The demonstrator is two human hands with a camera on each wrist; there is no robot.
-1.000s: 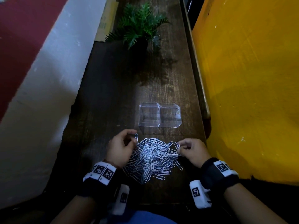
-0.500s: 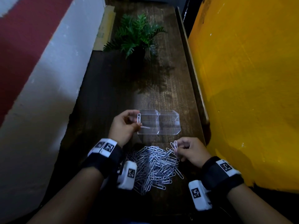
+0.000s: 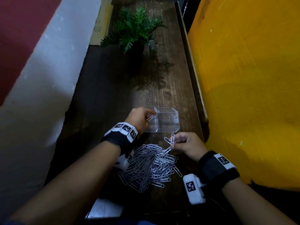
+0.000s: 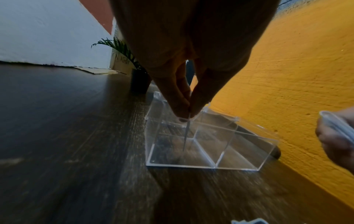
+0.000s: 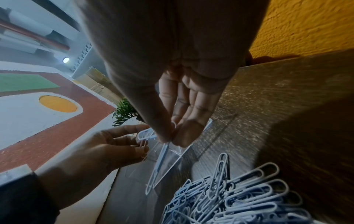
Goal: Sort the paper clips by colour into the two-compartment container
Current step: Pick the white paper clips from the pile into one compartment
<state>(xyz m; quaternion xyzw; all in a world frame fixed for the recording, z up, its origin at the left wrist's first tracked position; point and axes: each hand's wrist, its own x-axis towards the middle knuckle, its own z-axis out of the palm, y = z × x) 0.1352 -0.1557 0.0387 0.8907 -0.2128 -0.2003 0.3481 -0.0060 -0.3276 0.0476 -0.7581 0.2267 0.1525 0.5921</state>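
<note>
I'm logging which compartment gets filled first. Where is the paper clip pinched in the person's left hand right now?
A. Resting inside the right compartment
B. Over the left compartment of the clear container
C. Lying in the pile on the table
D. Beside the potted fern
B: the left hand pinches a pink paper clip that hangs, in the left wrist view, over the left compartment of the clear two-compartment container, not yet released.

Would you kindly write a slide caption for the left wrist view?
Left hand pinches a thin paper clip over the left compartment of the clear acrylic two-compartment container on the dark wooden table.
</note>
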